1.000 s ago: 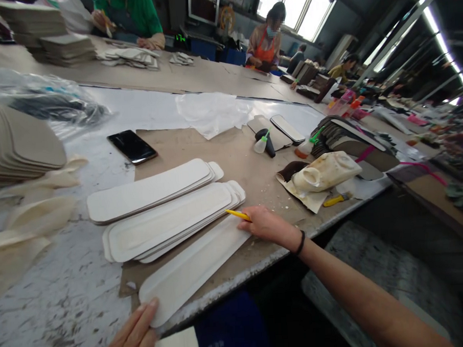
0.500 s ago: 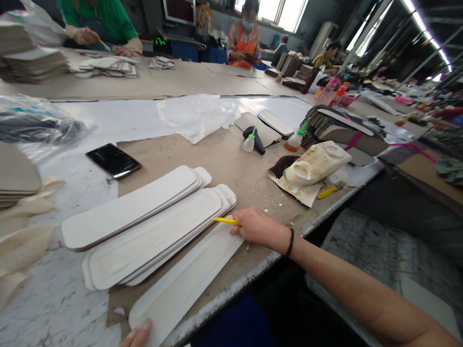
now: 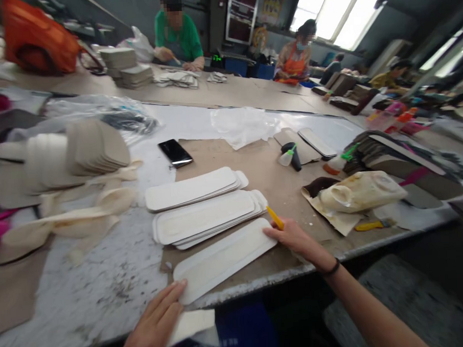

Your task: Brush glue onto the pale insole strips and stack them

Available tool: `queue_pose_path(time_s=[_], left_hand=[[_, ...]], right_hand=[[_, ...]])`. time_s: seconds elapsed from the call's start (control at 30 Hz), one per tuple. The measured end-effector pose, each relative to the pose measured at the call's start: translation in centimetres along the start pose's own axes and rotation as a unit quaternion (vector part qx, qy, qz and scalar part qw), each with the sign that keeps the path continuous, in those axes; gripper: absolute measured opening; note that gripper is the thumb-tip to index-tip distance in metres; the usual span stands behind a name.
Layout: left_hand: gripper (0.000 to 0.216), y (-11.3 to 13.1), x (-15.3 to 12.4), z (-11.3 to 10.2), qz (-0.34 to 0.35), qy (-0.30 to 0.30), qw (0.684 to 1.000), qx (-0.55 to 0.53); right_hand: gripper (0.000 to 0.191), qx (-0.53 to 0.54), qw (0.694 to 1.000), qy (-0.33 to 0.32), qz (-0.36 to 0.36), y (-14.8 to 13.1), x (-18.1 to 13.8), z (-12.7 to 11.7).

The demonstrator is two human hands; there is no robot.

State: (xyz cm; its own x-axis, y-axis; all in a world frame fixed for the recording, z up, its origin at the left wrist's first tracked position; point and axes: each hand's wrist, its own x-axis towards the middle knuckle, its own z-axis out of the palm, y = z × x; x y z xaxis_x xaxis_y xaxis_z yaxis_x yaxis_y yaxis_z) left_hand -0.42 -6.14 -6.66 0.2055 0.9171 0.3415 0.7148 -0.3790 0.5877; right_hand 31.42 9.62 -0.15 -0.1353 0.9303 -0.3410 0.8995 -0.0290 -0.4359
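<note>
A long pale panel (image 3: pixel 223 261) with rounded ends lies slantwise along the table's front edge. The fingers of my left hand (image 3: pixel 155 320) stretch out, their tips resting on its left end; the thumb is hidden. A small pale piece (image 3: pixel 194 323) shows beside that hand, below the table edge; I cannot tell whether the hand touches it. Closed around a yellow-handled tool (image 3: pixel 275 218), my right hand (image 3: pixel 295 237) touches the panel's right end with its fingertips. The tool's tapered handle points up and left; its other end is hidden. Behind lie two stacks of similar panels (image 3: pixel 206 215).
A black phone (image 3: pixel 176 153) lies behind the stacks. To the right are a stained pale container (image 3: pixel 360 192), a yellow brush (image 3: pixel 372 225) and small glue bottles (image 3: pixel 287 155). Curved pale pieces (image 3: pixel 96 148) stand at left. Co-workers (image 3: pixel 180 43) sit across the table.
My view has swung left, showing more of the table's left side. More of my left hand is visible. The yellow handle in my right hand has tilted upward.
</note>
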Motion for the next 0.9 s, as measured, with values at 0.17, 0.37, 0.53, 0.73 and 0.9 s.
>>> queue_pose_path(time_s=[0.17,0.37,0.53,0.73,0.9], left_hand=[[0.033,1.7,1.1,-1.8,-0.448,0.134,0.823,-0.322],[0.058,3.4,3.5,-4.1,-0.546,0.192,0.676,-0.457],[0.054,3.9,4.3,-4.8,-0.528,0.146,0.712,-0.439],[0.042,3.3,4.0,-5.0,-0.534,0.117,0.708,-0.447],[0.037,3.0,4.2,-5.0,-0.549,0.139,0.693,-0.446]], right_hand=[[0.035,0.253,0.966,-0.04,0.032,0.4,-0.9,-0.1],[0.042,0.394,0.918,-0.017,0.043,-0.4,-3.6,-0.5],[0.044,0.439,0.897,-0.015,0.048,-2.0,-4.9,-0.1],[0.049,0.472,0.88,-0.009,0.046,-3.0,-5.4,1.1],[0.051,0.492,0.869,-0.008,0.059,-3.2,-5.1,1.6]])
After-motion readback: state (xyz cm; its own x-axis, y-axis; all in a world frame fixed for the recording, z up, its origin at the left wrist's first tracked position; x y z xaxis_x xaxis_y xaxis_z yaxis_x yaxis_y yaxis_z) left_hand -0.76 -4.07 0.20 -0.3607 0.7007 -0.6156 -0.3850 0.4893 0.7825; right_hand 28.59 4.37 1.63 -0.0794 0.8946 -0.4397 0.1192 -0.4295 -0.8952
